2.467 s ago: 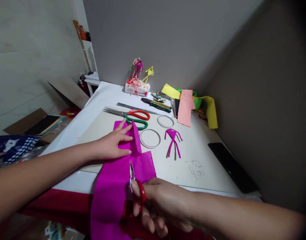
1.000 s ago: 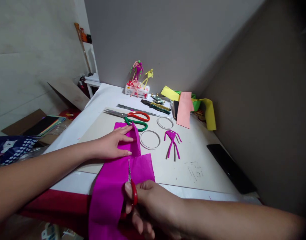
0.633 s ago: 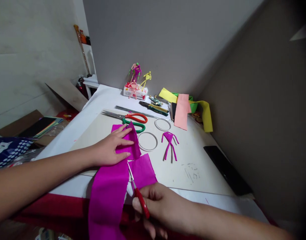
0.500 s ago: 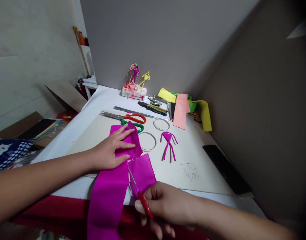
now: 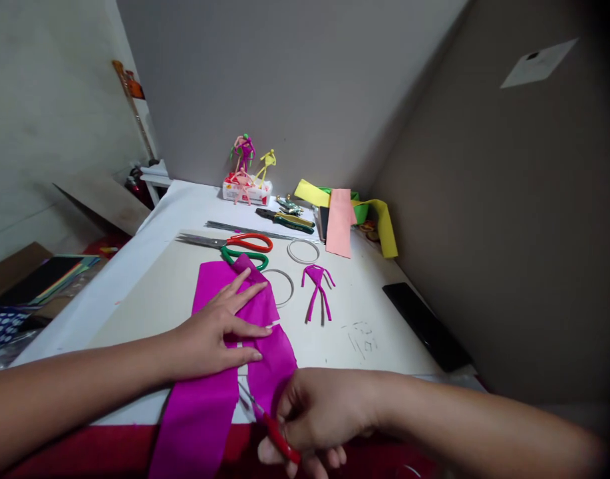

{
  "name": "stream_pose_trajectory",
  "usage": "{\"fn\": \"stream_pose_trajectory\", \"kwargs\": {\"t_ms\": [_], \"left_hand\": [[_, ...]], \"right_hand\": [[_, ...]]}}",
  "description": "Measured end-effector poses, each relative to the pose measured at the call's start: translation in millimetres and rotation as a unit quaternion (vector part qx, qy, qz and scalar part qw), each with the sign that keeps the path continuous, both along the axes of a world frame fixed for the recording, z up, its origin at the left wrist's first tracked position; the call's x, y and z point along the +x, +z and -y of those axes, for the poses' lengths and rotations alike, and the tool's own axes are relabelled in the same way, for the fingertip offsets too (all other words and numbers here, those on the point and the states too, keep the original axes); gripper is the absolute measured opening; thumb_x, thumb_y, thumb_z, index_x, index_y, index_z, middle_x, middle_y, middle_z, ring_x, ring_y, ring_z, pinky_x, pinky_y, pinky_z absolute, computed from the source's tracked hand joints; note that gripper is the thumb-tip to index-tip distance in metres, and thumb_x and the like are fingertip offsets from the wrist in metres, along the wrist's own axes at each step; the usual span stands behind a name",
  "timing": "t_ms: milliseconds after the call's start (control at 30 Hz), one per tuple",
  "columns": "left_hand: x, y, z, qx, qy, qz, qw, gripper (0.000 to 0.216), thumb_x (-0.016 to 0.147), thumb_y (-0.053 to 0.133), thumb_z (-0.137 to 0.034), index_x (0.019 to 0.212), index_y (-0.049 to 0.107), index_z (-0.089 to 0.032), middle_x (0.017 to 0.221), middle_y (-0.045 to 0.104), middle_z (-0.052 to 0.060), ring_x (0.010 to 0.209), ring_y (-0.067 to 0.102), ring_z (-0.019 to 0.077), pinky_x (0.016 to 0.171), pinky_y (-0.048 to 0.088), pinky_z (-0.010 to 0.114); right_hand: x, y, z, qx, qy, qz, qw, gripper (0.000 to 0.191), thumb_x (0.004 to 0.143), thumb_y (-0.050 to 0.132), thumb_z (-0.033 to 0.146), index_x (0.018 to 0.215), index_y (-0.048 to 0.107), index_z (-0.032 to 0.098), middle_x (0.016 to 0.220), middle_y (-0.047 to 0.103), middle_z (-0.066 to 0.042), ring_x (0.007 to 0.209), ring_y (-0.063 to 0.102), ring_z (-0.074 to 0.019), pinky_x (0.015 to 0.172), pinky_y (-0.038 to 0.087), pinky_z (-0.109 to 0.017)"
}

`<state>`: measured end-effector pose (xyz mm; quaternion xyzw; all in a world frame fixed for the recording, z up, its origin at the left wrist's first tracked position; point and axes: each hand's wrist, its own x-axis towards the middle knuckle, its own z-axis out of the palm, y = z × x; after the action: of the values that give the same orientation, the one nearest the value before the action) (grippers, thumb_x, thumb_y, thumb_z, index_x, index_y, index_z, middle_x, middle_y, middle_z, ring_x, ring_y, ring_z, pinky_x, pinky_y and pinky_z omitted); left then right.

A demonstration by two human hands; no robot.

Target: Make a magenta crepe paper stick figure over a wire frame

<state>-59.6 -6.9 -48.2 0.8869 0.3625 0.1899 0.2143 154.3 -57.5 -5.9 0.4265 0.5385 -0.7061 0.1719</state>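
My left hand (image 5: 217, 332) lies flat with its fingers spread, pressing on a magenta crepe-paper strip (image 5: 197, 406) that hangs over the table's near edge. In my right hand (image 5: 319, 409) are small red-handled scissors (image 5: 279, 436), their blades at a slit in the paper. A partly separated magenta piece (image 5: 269, 356) lies to the right of the slit, between both hands. Large scissors (image 5: 247, 243) with one red and one green handle rest just beyond the paper. A magenta wrapped figure (image 5: 316, 289) lies on the board to the right.
Two rings (image 5: 303, 251) lie mid-board, one partly under the paper. Farther back are pliers (image 5: 285, 221), thin wires (image 5: 249, 230), a box (image 5: 247, 191) bearing small figures, and a pink paper strip (image 5: 338, 223) with yellow and green ones. A black phone-like slab (image 5: 427, 326) lies right.
The scissors and my right hand have moved nearer the table's front edge, and the slit is longer. My left hand has shifted nearer on the paper. The camera view has turned right.
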Motion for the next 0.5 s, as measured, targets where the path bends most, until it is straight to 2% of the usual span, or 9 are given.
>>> {"fn": "stream_pose_trajectory", "kwargs": {"t_ms": [100,167,233,300,333,400,467,500], "left_hand": [[1.2,-1.1,-1.6,0.001,-0.004,0.013,1.0,0.02,0.079,0.069,-0.034,0.096,0.074,-0.043,0.152,0.035,-0.004,0.145,0.008,0.035,0.11,0.019,0.063],[0.6,-0.4,-3.3,0.014,-0.003,0.024,1.0,0.016,0.082,0.066,-0.033,0.09,0.076,-0.042,0.146,0.044,-0.004,0.144,0.012,0.0335,0.111,0.016,0.063],[-1.3,0.7,-6.0,0.025,0.008,0.043,0.999,0.015,0.082,0.065,-0.033,0.086,0.077,-0.039,0.141,0.051,-0.003,0.143,0.017,0.0334,0.111,0.013,0.064],[-4.5,2.3,-10.0,0.03,0.039,0.077,0.996,0.014,0.081,0.065,-0.033,0.084,0.078,-0.036,0.135,0.057,-0.001,0.142,0.023,0.0341,0.112,0.009,0.064],[-6.3,3.5,-12.2,0.028,0.06,0.099,0.993,0.013,0.081,0.065,-0.033,0.084,0.078,-0.034,0.132,0.06,0.0,0.141,0.026,0.0342,0.112,0.007,0.065],[-9.9,6.5,-15.9,0.015,0.105,0.153,0.983,0.014,0.081,0.065,-0.035,0.087,0.078,-0.032,0.127,0.064,0.001,0.139,0.029,0.0328,0.113,0.008,0.063],[-12.6,10.1,-17.8,-0.007,0.136,0.207,0.969,0.017,0.081,0.065,-0.036,0.091,0.077,-0.03,0.123,0.067,0.003,0.138,0.031,0.0299,0.114,0.015,0.058],[-13.6,11.8,-18.0,-0.016,0.146,0.228,0.962,0.018,0.081,0.065,-0.036,0.092,0.077,-0.029,0.123,0.067,0.003,0.137,0.031,0.0284,0.114,0.019,0.055]], "right_hand": [[11.1,13.7,-0.8,0.047,0.049,0.03,0.997,0.026,0.077,0.064,0.037,0.062,0.058,0.018,0.045,0.05,0.006,0.036,0.042,-0.0048,0.036,0.036,-0.013],[20.1,25.1,2.2,0.106,0.073,0.019,0.991,0.017,0.078,0.061,0.025,0.063,0.057,0.018,0.048,0.049,0.007,0.039,0.041,-0.0045,0.04,0.036,-0.014],[24.7,32.2,7.9,0.191,0.063,-0.028,0.979,0.009,0.08,0.057,0.022,0.073,0.06,0.018,0.056,0.051,0.006,0.046,0.043,-0.0048,0.044,0.036,-0.014],[20.5,29.1,13.8,0.319,0.039,-0.095,0.942,0.013,0.085,0.056,0.03,0.088,0.061,0.019,0.07,0.059,0.003,0.056,0.051,-0.0074,0.049,0.04,-0.015],[14.6,22.9,15.8,0.408,0.043,-0.129,0.903,0.019,0.085,0.057,0.035,0.095,0.06,0.019,0.078,0.063,0.001,0.064,0.055,-0.0098,0.055,0.044,-0.017],[-3.6,3.2,16.8,0.589,0.075,-0.19,0.782,0.033,0.083,0.06,0.041,0.105,0.057,0.017,0.103,0.066,-0.007,0.088,0.06,-0.0172,0.079,0.05,-0.025],[-26.6,-19.4,14.4,0.715,0.118,-0.209,0.656,0.041,0.085,0.054,0.047,0.109,0.054,0.013,0.129,0.056,-0.014,0.105,0.056,-0.0246,0.089,0.049,-0.033],[-38.3,-29.1,12.6,0.759,0.145,-0.195,0.604,0.042,0.088,0.05,0.047,0.109,0.053,0.012,0.135,0.051,-0.016,0.108,0.054,-0.0272,0.087,0.05,-0.036]]}}
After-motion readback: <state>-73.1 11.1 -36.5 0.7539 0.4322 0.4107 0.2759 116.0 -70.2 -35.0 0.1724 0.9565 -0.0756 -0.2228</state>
